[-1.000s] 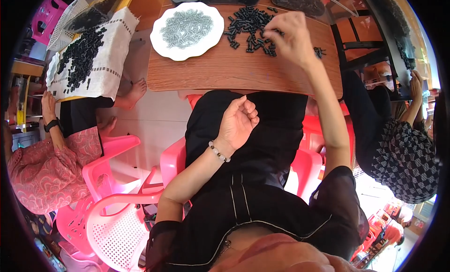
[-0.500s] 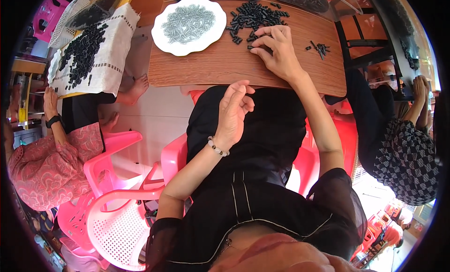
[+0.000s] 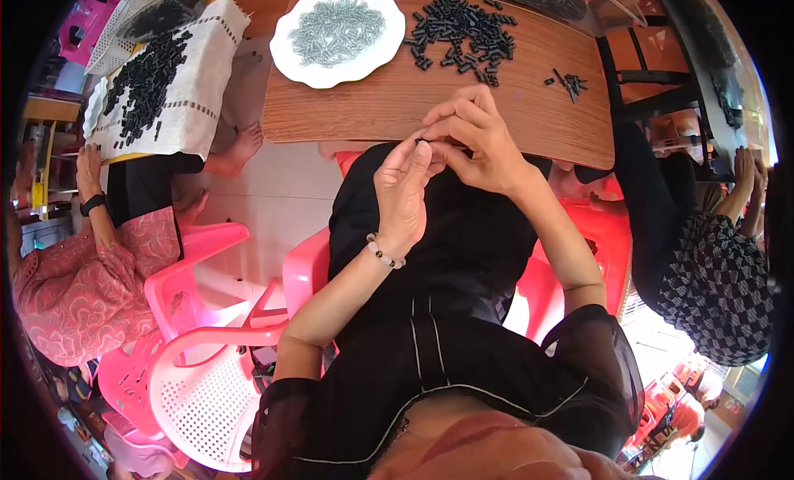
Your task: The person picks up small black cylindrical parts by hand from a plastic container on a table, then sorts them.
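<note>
My left hand (image 3: 403, 186) and my right hand (image 3: 484, 145) meet just off the table's near edge. Between the left thumb and fingers a small black cylindrical piece (image 3: 421, 141) barely shows, its far side hidden by the fingertips. The right thumb and fingers close in on the same piece from the right. Beyond the hands lies a heap of similar black pieces (image 3: 463, 37) on the brown wooden table (image 3: 347, 120). Left of that heap, a white scalloped plate (image 3: 281, 54) holds many small clear pieces (image 3: 337, 31).
A few thin black bits (image 3: 571, 84) lie at the table's right. At the left, a cloth-covered table (image 3: 192, 108) bears another black heap (image 3: 149, 83) beside a seated person (image 3: 99, 290). Someone in a checked top (image 3: 719, 281) sits at the right. A pink chair (image 3: 207, 389) stands behind.
My right hand has left the edge of the black heap and come back to my left hand. A black piece now shows between the fingers. The left hand has closed.
</note>
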`<action>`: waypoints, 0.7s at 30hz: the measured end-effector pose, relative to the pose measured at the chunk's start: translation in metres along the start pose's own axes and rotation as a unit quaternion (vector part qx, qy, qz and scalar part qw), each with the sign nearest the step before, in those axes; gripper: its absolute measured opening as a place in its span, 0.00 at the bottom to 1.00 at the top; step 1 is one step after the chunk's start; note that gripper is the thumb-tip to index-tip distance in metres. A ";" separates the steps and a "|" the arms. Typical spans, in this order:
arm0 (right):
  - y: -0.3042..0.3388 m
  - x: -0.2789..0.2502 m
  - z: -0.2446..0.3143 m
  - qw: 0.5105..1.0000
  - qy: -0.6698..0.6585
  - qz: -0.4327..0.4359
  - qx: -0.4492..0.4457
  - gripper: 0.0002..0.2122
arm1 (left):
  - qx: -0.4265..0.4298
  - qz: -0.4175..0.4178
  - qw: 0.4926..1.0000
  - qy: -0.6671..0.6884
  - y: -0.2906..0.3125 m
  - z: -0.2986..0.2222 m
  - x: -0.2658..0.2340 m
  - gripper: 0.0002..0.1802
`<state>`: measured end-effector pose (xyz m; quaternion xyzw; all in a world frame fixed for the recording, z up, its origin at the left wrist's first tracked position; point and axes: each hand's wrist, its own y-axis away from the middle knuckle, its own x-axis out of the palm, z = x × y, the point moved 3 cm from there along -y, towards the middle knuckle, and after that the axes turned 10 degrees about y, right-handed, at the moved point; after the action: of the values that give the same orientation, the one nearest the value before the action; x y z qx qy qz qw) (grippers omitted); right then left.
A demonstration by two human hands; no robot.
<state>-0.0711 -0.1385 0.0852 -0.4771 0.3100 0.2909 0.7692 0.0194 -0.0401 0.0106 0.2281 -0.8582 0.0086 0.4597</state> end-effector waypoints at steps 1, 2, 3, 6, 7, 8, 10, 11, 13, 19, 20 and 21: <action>-0.001 -0.001 -0.003 1.000 -0.018 0.018 -0.003 0.09 | -0.007 -0.003 1.000 0.006 0.001 0.000 0.001 0.20; -0.003 -0.003 -0.003 0.999 -0.037 0.035 -0.006 0.09 | -0.013 -0.006 1.000 0.012 0.002 -0.001 0.002 0.19; -0.004 -0.004 -0.002 0.999 -0.037 0.036 -0.006 0.09 | -0.013 -0.006 1.000 0.012 0.002 -0.002 0.002 0.19; -0.014 -0.015 0.007 0.991 -0.116 0.065 0.024 0.07 | 0.010 -0.006 1.000 0.022 0.000 -0.008 0.003 0.19; -0.018 -0.019 0.015 0.968 -0.228 0.078 0.071 0.06 | 0.015 -0.003 1.000 0.026 -0.001 -0.009 0.002 0.19; -0.022 -0.024 0.025 0.930 -0.337 0.090 0.119 0.06 | 0.020 -0.001 0.999 0.029 -0.001 -0.009 0.003 0.19; -0.036 -0.035 0.057 0.870 -0.476 0.060 0.112 0.11 | 0.073 0.032 0.996 0.045 0.006 -0.011 0.011 0.19; -0.046 -0.039 0.078 0.828 -0.554 0.041 0.070 0.14 | 0.003 -0.014 0.998 0.066 0.001 0.002 -0.006 0.19; -0.053 -0.058 0.112 0.724 -0.687 0.056 0.013 0.20 | -0.071 -0.011 0.997 0.037 -0.004 -0.007 0.005 0.19; -0.075 -0.047 0.142 0.648 -0.736 -0.019 -0.195 0.17 | -0.004 -0.045 0.999 0.030 0.000 -0.002 -0.008 0.16; -0.076 -0.046 0.143 0.638 -0.746 -0.011 -0.192 0.16 | -0.003 -0.045 0.998 0.032 0.000 0.000 -0.008 0.16; -0.077 -0.046 0.145 0.628 -0.755 -0.003 -0.189 0.15 | 0.002 -0.042 0.999 0.034 0.001 0.002 -0.006 0.13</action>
<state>-0.0139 -0.0420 0.2136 -0.2259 -0.4425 0.5996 0.6274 0.0209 -0.0376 0.0047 0.2646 -0.8319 -0.0015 0.4877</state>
